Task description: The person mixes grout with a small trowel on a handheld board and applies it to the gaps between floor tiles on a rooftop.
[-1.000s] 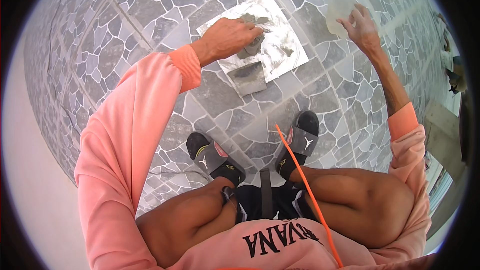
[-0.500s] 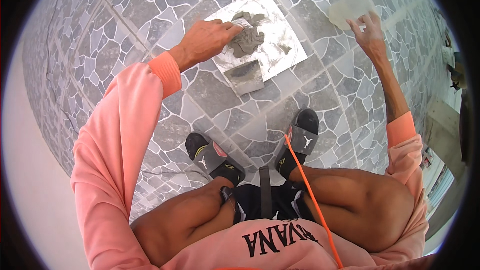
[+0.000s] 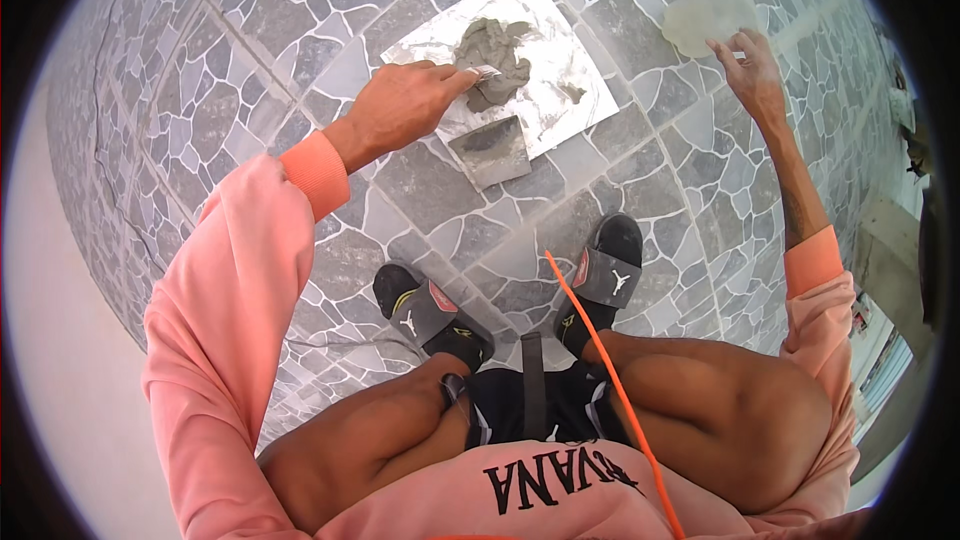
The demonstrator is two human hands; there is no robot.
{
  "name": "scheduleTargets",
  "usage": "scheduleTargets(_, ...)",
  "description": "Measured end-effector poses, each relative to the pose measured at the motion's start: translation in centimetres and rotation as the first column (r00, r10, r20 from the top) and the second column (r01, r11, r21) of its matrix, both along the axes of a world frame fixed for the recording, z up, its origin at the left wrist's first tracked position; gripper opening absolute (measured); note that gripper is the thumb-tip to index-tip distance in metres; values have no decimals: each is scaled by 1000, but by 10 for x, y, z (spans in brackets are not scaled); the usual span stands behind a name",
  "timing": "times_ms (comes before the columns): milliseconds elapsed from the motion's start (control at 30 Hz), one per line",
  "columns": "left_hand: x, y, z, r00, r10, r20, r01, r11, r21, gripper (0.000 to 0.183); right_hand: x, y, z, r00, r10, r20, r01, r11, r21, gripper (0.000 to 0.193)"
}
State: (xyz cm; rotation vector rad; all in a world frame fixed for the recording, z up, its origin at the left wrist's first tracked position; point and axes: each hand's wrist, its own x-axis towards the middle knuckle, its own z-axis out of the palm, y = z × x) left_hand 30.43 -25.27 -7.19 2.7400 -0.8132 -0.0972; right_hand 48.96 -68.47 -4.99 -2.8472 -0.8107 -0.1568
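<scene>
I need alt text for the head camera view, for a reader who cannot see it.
A person's left hand holds a small pale piece at grey paste on a white board lying on a stone-patterned floor. The right hand is beside a pale, rounded shape.

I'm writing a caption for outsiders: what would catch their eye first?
Probably the white board at upper centre, with a dark heap of grey paste on it and the left hand beside it. Then the bright orange cord, slanting down the lower middle.
</scene>
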Motion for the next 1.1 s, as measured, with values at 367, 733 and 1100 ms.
scheduleTargets(367,-20,11,9,976,205,-75,-210,976,-52,36,-19,48,26,995,76,-60,-65,984,167,33)
scheduleTargets(733,-24,66,-50,631,615,-474,-776,510,-371,38,-20,54,27,993,74,-90,-58,984,171,34)
scheduleTargets(1100,13,4,-34,719,584,-377,-693,645,-323,35,-28,72,34,989,100,-108,-79,979,186,33)
